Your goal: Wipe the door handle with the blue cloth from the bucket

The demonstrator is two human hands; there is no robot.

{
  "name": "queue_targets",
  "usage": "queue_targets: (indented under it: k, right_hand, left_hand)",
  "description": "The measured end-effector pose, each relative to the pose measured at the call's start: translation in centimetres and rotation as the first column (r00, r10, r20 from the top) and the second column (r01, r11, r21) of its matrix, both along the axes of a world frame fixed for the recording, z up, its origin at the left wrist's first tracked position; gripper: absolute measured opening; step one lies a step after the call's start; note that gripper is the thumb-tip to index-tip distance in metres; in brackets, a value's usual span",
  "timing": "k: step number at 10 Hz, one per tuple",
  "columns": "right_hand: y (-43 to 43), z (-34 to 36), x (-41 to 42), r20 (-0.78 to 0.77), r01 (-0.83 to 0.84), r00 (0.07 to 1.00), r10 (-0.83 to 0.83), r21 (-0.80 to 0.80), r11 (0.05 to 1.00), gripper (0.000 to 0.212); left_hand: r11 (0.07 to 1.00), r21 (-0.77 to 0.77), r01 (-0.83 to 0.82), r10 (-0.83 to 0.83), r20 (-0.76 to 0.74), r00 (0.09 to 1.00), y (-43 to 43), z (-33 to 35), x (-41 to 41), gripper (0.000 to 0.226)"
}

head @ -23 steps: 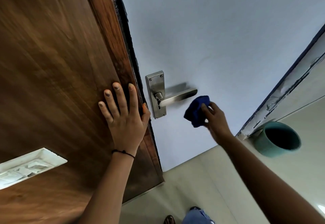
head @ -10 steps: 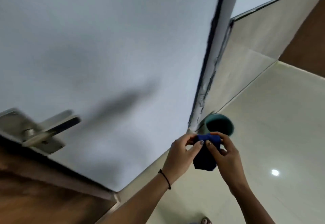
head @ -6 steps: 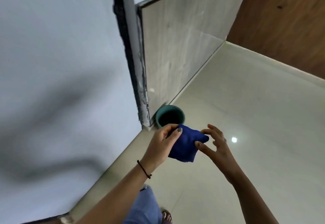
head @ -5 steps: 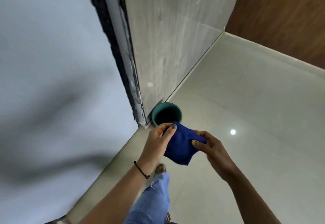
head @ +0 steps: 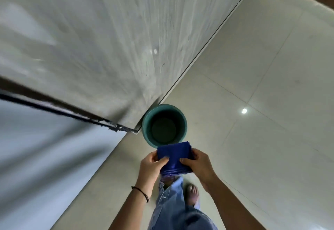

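Pinching the folded blue cloth (head: 174, 155) between both hands, seemingly above the bucket (head: 147, 121).

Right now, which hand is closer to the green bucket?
It is too close to call. The left hand and the right hand both grip the folded blue cloth just below the bucket, one on each side.

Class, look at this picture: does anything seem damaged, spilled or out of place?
The dark door frame edge looks chipped and ragged near the floor. Otherwise nothing: the bucket stands upright, and both hands hold the folded blue cloth.
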State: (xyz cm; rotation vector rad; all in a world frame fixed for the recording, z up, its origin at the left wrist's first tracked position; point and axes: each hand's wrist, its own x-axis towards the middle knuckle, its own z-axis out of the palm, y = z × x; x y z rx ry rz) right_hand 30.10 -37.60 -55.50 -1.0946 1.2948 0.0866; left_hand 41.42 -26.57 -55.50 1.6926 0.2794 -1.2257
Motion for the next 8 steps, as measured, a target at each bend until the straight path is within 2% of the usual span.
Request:
queue_targets:
  k: [1,2,3,4,5,6,8]
  right_hand:
    - [-3.9,-7.8,4.2,-0.119,-0.196,0.977,0.178,-0.161,0.967,0.024]
    - [-6.6,-17.0,7.5,-0.166,-0.286,0.951,0.260,-0.161,0.945,0.035]
    - [-8.5,-26.4,10.1,-0.182,-0.322,0.935,0.305,-0.070,0.944,0.045]
    - [-9.5,-35.1,11.8,-0.215,-0.381,0.903,0.372,-0.001,0.924,0.051]
    - [-9.8,-41.2,13.3,-0.221,-0.400,0.891,0.397,0.036,0.916,0.058]
    - [-10.2,-44.9,14.5,-0.216,-0.351,0.910,0.354,0.053,0.935,0.054]
    - [-11.0,-45.3,14.9,-0.236,-0.423,0.890,0.390,-0.105,0.900,0.048]
  left_hand:
    - [0.996,0.089,0.009,-0.011,0.029,1.000,-3.6,-8.5,1.9,0.018]
    - [0.988,0.150,-0.027,0.013,0.092,0.996,-7.4,-17.3,3.8,0.021]
    - [0.968,0.247,-0.054,0.032,0.091,0.995,-9.5,-27.0,5.7,0.034]
    - [0.926,0.372,-0.067,0.041,0.079,0.996,-10.4,-36.2,6.7,0.023]
    - [0.889,0.451,-0.080,0.055,0.069,0.996,-11.0,-42.2,7.2,0.022]
    - [0.889,0.447,-0.098,0.095,0.030,0.995,-11.7,-45.9,7.9,0.027]
    - [0.907,0.387,-0.165,0.175,0.009,0.985,-11.2,-47.6,8.2,0.046]
